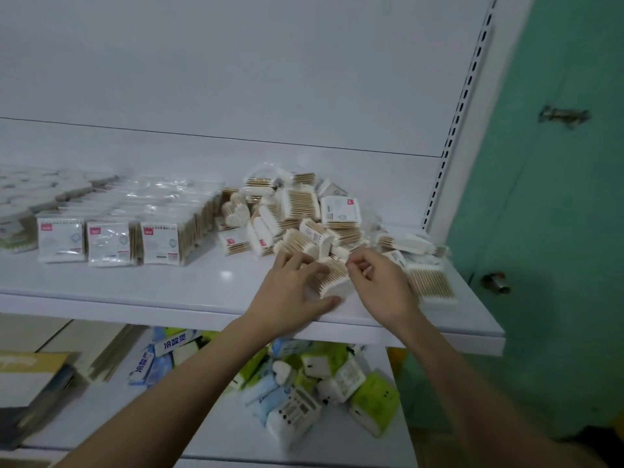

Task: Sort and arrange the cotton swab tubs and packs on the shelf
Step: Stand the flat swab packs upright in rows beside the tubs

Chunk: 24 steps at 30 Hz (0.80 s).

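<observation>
Both hands, left (290, 292) and right (378, 285), grip one pack (332, 276) by the shelf (169, 298) edge. Three rows (111, 238) stand sorted; the heap (304, 214) remains, roughly half.

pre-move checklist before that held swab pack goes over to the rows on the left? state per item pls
1. Left hand grips the swab pack near the shelf's front edge: ok.
2. Right hand fingers curled at the pack's top corner; true pinch: cannot tell.
3. Standing rows upright, labels forward: ok.
4. Bare shelf in front of the rows for placing: ok.
5. Loose pile sorted: not ok, jumbled.
6. Pack by the right wrist close to the edge; safe from a knock: cannot tell.
</observation>
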### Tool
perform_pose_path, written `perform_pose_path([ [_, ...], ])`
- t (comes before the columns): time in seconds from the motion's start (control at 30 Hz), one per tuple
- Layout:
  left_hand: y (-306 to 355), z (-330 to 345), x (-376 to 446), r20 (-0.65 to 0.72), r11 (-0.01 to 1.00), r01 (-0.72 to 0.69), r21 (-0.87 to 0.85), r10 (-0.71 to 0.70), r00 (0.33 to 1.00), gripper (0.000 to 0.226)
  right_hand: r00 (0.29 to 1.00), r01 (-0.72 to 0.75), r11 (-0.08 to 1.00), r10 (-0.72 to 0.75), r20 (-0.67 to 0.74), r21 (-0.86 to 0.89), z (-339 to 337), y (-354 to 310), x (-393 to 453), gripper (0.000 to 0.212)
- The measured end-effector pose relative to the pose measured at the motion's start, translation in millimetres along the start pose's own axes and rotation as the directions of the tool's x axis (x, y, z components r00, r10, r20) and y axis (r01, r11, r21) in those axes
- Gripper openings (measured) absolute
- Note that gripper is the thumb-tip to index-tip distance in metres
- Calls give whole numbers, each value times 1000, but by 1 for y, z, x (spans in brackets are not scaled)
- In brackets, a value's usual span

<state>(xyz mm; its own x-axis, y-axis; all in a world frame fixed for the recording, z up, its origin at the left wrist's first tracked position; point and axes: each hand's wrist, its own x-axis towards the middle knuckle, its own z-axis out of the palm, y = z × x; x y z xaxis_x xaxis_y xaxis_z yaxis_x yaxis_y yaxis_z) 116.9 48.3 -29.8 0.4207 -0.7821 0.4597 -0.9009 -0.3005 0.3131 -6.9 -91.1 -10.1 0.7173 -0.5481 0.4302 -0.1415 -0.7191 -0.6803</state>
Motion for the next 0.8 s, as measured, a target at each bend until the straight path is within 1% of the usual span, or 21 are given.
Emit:
perform_pose_path([
  [0.07,1,4,-2,-2,1000,0,17,0,1000,67,1000,13,999,-12,-23,42,3,6,-6,10],
  [0.13,1,6,-2,-10,1000,7,-21,-8,1000,54,998,57,997,-55,-38,44,5,10,-12,9],
  [0.23,2,8,-2,-74,998,-17,-65,12,997,38,988,139,990,-136,-69,35,6,12,-15,8],
  [0.37,5,6,-5,-118,989,-34,-143,17,993,25,985,151,986,-144,-94,71,4,14,-16,7],
  [0.43,6,4,-8,-171,983,-52,-177,21,985,14,983,156,982,-144,-109,103,4,15,-17,11],
  [0.5,6,2,-9,-237,980,-22,-200,-27,971,11,987,152,978,-143,-70,140,2,16,-18,23],
  [0.53,6,1,-9,-257,978,3,-207,-57,965,13,990,143,978,-142,-17,154,0,15,-18,33],
  [0.6,5,0,-7,-244,975,27,-219,-81,966,12,986,111,981,-129,107,162,-2,15,-17,49],
  [0.63,6,0,-6,-217,975,23,-223,-72,973,10,981,91,985,-115,159,148,-2,15,-17,53],
  [0.7,7,1,-6,-165,976,-4,-217,-33,986,9,972,93,993,-106,209,70,-1,14,-16,48],
  [0.8,7,2,-3,-143,980,-10,-200,-19,989,18,972,144,989,-135,191,-36,1,13,-17,32],
])
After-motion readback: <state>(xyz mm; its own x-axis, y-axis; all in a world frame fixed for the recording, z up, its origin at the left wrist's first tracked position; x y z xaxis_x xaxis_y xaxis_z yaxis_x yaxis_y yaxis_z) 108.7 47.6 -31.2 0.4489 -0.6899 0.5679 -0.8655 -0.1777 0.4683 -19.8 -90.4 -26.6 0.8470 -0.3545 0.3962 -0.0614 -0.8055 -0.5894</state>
